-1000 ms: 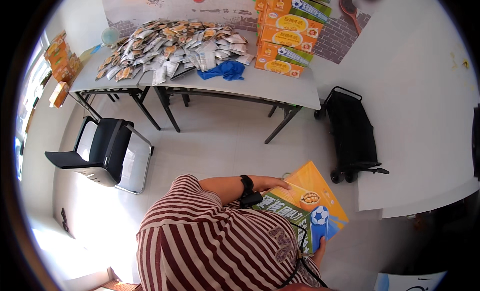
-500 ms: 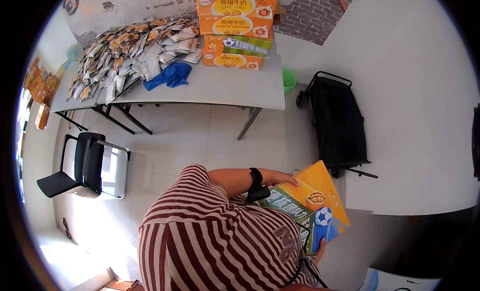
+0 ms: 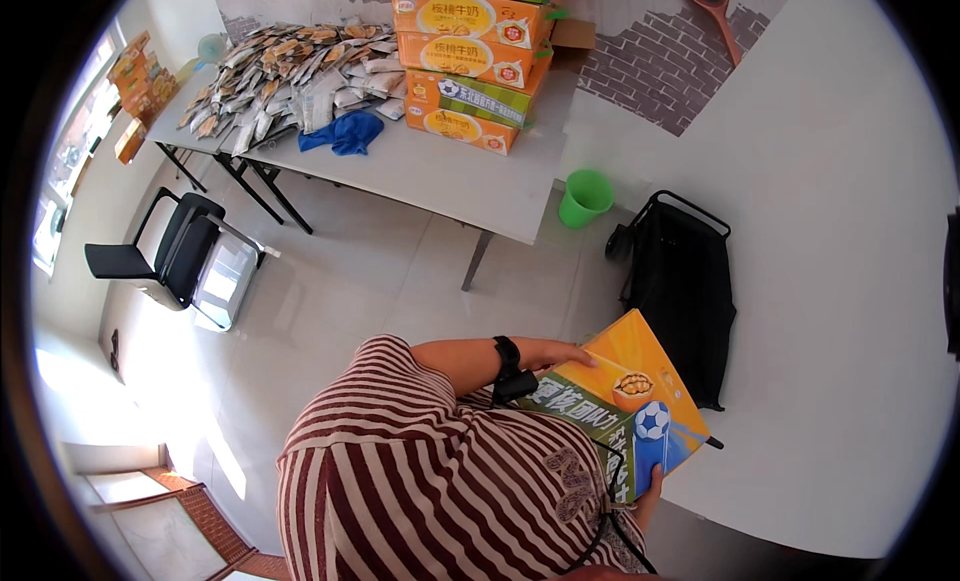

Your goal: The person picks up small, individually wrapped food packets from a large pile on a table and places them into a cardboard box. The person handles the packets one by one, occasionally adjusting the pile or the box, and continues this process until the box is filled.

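A flat-faced carton [image 3: 650,366], yellow and orange with a green and blue part, is held tilted against my right front. Its face shows a walnut and a football picture. My left hand [image 3: 560,354] reaches across from the left, its fingers closed on the carton's upper left edge. Lower down, my right hand [image 3: 648,491] grips the near right edge; its other fingers are hidden behind the box. A black band with a small device sits on my left wrist. My striped top covers part of the carton's near side.
Ahead stands a grey table [image 3: 470,186] with stacked orange cartons [image 3: 460,56], a heap of small sachets [image 3: 290,81] and a blue cloth [image 3: 343,134]. A green bin [image 3: 586,198] and a black folding wagon [image 3: 685,281] stand at right. A black chair [image 3: 190,241] is at left.
My view has turned to the left: the table and wagon sit rotated, the chair is higher in view, and more of the green bin shows. Both hands keep the same hold on the carton.
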